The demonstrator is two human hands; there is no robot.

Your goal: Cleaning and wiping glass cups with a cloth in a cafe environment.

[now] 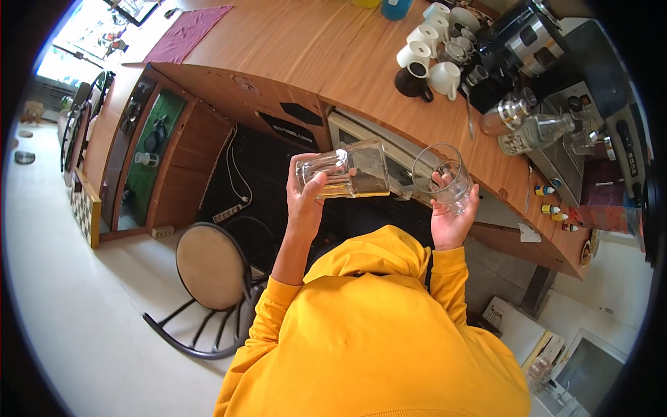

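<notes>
Yellow cloth hoodie [389,333], soft and creased, is filling the near area, well before the counter [313,48]. Left hand [306,198] is grasping clear angular glassware [368,170], tipped sideways, hard and shiny with a thick-looking base; it is showing in front of the counter, and whether it is one piece or two nested cannot be told. Right hand [455,219] is grasping a round clear tumbler [445,170], smooth, thin-rimmed, mouth tilting up, showing just before the counter's near edge; fingers are showing through the glass. Chair [210,266] is standing to the counter's left front, round tan seat, black tubular frame, slatted back. Power strip [228,213], narrow and pale, is lying on the floor left of the counter's front, white cord curving away. Counter itself is running behind the hands, brown wood grain, smooth top. Small bottles [549,208], yellow-banded, are standing near its right edge. White mugs [417,52], rounded ceramic, are clustering on its middle, a glossy black mug [411,82] sitting at their near side. Glass bottle [542,133], clear, is sitting right of the mugs on the counter. Maroon cloth [187,33], flat and matte, is lying on its far left end.
</notes>
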